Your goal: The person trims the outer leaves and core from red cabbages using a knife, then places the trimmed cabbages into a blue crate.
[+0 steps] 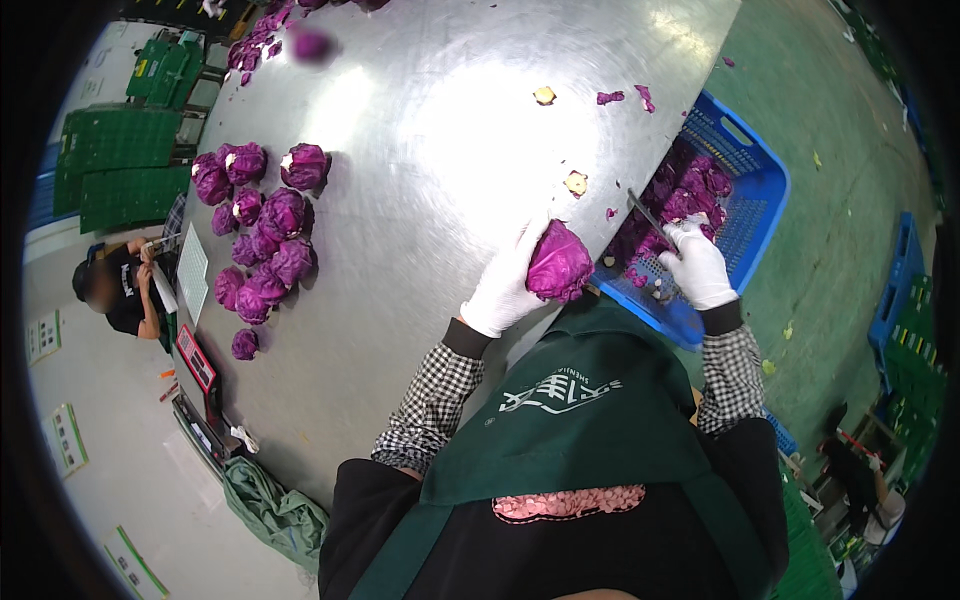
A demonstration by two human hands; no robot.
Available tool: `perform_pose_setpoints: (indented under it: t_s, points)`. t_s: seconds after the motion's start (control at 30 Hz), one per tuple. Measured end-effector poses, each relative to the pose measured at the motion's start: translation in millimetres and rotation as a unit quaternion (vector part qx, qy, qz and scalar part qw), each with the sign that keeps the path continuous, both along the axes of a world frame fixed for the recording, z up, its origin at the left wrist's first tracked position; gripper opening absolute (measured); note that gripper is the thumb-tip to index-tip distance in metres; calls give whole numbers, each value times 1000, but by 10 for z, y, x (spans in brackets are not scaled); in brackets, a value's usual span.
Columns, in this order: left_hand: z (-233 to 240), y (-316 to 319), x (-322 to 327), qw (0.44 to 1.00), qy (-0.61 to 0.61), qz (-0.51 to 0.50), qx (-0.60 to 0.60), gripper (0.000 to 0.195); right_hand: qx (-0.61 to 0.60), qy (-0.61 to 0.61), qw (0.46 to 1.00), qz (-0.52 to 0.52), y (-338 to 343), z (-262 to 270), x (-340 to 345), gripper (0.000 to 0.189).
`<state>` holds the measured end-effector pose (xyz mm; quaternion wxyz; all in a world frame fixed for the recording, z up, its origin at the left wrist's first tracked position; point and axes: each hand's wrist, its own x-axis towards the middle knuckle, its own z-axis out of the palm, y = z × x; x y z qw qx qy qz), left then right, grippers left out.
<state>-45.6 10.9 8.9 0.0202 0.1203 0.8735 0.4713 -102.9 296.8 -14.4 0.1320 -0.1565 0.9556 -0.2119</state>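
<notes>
My left hand (514, 281), in a white glove, grips a red cabbage (560, 262) at the near right edge of the steel table (405, 315). A knife (649, 217) is held in my gloved right hand (697, 259), its blade pointing up and left over the table edge. Beneath that hand stands a blue plastic crate (757, 217) with purple cabbage leaves (686, 187) inside. Two pale cut stem pieces, one nearer (576, 184) and one farther (544, 95), lie on the table beyond the held cabbage.
Several red cabbages (281, 214) sit grouped on the table's left side. Leaf scraps (610, 97) lie near the right edge, more (259, 45) at the far left. A weighing scale (196, 358) stands at the left edge, near a person (127, 289). Another person (862, 480) is at lower right.
</notes>
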Motion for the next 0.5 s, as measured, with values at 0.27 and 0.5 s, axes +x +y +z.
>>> perform_pose_setpoints:
  t_s: [0.27,0.5]
  points:
    - [-35,-24,-24,997,-77,16,19,100,-251,94,958,105,-869,234,378,51]
    - [-19,-19,-55,1000,-30,-8,1,99,-217,180,949,139,-769,107,395,43]
